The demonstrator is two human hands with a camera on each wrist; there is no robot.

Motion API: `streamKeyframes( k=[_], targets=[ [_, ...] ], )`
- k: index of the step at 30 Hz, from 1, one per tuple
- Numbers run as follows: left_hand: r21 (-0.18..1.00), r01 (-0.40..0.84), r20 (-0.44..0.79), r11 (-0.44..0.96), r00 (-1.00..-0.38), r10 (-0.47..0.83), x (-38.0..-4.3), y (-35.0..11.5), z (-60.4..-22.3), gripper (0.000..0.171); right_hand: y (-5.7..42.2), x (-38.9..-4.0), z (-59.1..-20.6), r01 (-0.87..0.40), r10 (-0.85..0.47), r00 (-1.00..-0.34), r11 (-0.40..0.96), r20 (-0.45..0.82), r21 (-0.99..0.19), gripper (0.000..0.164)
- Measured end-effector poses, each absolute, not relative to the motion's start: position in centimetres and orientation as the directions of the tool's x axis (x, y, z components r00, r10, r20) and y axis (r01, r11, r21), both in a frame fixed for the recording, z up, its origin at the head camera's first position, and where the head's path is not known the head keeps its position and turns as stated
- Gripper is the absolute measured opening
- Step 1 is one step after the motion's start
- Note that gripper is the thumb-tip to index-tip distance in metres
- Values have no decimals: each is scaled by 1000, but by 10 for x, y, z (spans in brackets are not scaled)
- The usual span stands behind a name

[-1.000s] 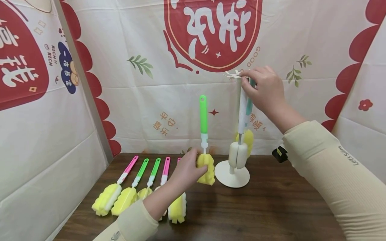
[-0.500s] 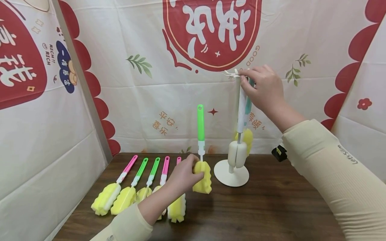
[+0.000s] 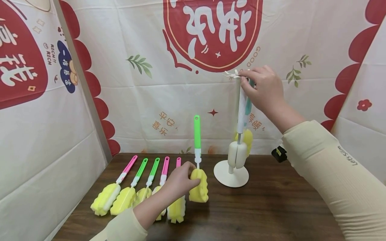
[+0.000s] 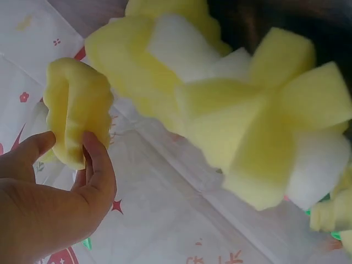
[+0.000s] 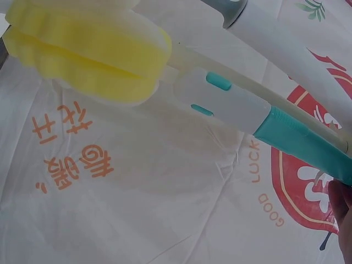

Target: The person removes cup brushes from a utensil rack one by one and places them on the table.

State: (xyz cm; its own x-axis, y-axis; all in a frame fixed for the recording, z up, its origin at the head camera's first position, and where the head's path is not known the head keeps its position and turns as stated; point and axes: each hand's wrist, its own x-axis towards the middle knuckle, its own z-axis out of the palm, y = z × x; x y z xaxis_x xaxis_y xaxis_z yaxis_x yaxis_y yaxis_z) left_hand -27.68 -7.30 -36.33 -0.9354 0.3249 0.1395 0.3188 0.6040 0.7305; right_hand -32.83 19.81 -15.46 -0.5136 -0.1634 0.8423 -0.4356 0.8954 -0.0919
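My left hand [image 3: 181,177] pinches the yellow sponge head of a bottle brush [image 3: 197,132], whose green handle points straight up. In the left wrist view, thumb and fingers grip the lower end of this sponge head [image 4: 80,107]. My right hand [image 3: 265,87] pinches the hooked top of a white brush stand [image 3: 230,177]. From the stand hang a white-handled brush [image 3: 242,110] with a cream sponge and, behind it, a teal-handled brush [image 3: 248,137] with a yellow sponge. Only the right fingertips show at the edge of the right wrist view, beside the teal handle [image 5: 300,143].
Several sponge brushes [image 3: 105,199] with pink or green handles lie in a row on the dark wooden table [image 3: 241,214], left of the stand. A small black object [image 3: 279,154] lies at the table's back right. A printed cloth [image 3: 169,100] hangs behind.
My left hand has moved down and slightly left with the green-handled brush, away from the stand and closer to the row. My right hand stays at the stand's top.
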Motion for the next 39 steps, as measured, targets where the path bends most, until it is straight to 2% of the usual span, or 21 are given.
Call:
streamKeyframes(
  k=[14, 39],
  targets=[
    [740, 267, 72, 618, -944, 321, -271, -75, -372, 33, 199, -330, -156, -438, -163, -507, 894, 846, -90, 38],
    [581, 321, 44, 748, -930, 364, -268, -84, -392, 27, 192, -318, -158, -415, -141, -502, 905, 853, -94, 37]
  ],
)
